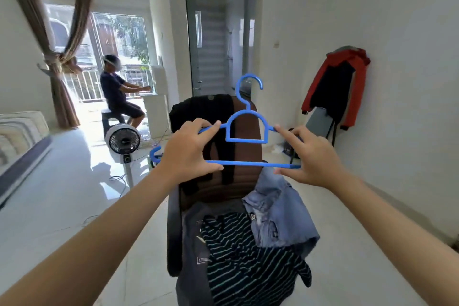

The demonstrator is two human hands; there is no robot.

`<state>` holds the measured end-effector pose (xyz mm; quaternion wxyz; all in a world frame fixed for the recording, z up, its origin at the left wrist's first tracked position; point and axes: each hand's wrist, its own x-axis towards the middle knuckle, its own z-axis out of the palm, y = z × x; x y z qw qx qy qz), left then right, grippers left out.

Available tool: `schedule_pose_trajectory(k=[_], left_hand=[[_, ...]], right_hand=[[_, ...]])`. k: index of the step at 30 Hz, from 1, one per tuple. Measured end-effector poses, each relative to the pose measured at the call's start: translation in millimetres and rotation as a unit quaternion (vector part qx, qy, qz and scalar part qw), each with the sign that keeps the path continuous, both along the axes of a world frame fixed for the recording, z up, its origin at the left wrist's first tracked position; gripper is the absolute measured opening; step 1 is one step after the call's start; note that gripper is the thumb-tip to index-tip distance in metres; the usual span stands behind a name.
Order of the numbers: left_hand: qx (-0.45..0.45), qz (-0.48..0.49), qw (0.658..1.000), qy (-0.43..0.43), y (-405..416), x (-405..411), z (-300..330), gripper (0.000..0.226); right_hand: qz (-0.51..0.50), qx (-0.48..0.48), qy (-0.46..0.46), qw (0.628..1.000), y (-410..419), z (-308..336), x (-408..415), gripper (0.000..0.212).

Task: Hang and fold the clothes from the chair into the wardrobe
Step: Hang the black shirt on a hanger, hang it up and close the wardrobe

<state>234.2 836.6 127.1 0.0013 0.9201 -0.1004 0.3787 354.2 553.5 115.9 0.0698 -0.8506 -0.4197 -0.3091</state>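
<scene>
between the two hands, the blue hanger (247,131) is bare: left hand (191,154) and right hand (313,156) each pinch an end. just below the grip the chair (244,176) holds a denim shirt (278,213), striped top (246,263) and dark garments, so nothing looks hung yet. wardrobe out of view; open floor either side.

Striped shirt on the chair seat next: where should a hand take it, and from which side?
Pinch the striped shirt near its upper edge by the denim garment, coming from above; probably easiest, since it lies crumpled on top of the pile. Both hands now hold the blue hanger.
</scene>
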Motion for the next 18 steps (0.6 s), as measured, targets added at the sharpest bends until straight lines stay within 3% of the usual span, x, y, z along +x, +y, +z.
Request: schedule_pose_trajectory(k=[8, 18], left_hand=[[-0.067, 0.055, 0.996, 0.004, 83.6, 53.8, -36.2, 0.093], [-0.196, 0.133, 0.972, 0.007, 168.8, 238.8, -69.0, 0.066]], right_hand=[[0.052, -0.002, 0.085, 0.995, 85.1, -21.2, 74.9, 0.093], [0.013, 0.075, 0.140, 0.987, 155.4, -45.2, 282.9, 0.097]])
